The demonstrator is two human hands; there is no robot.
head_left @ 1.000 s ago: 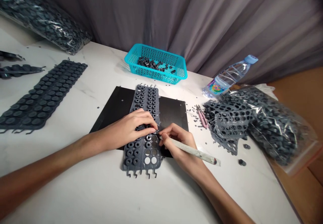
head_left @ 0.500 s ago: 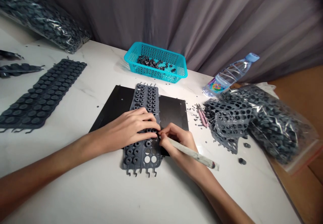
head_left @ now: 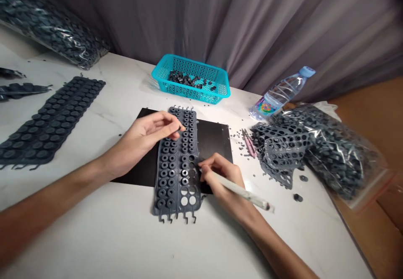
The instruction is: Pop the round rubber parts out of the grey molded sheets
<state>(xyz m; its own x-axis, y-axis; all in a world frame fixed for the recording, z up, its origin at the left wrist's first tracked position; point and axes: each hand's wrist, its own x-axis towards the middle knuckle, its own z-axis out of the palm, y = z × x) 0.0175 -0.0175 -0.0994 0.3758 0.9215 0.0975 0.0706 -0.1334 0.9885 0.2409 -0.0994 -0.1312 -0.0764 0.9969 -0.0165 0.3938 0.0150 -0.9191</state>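
Observation:
A grey rubber sheet [head_left: 178, 161] with rows of ring-shaped pieces lies across a black mat [head_left: 214, 138]. Several holes at its lower right have no pieces in them. My left hand [head_left: 157, 130] is raised over the sheet's left edge, its thumb and fingertips pinched on a small dark piece [head_left: 180, 128]. At the sheet's right edge my right hand [head_left: 220, 174] grips a whitish pen-like tool [head_left: 245, 194], its tip close to the open holes.
Behind the sheet stands a turquoise basket [head_left: 192, 92] of dark pieces. To the right are pink snips [head_left: 249, 144], a water bottle [head_left: 281, 94], perforated scraps [head_left: 283, 147] and a filled bag [head_left: 340, 161]. Another sheet [head_left: 53, 119] and bag [head_left: 53, 27] lie left.
My left hand has lifted off the sheet and moved up and left, now pinching a small dark piece. A hole near the tool's tip now shows uncovered. My right hand has hardly moved.

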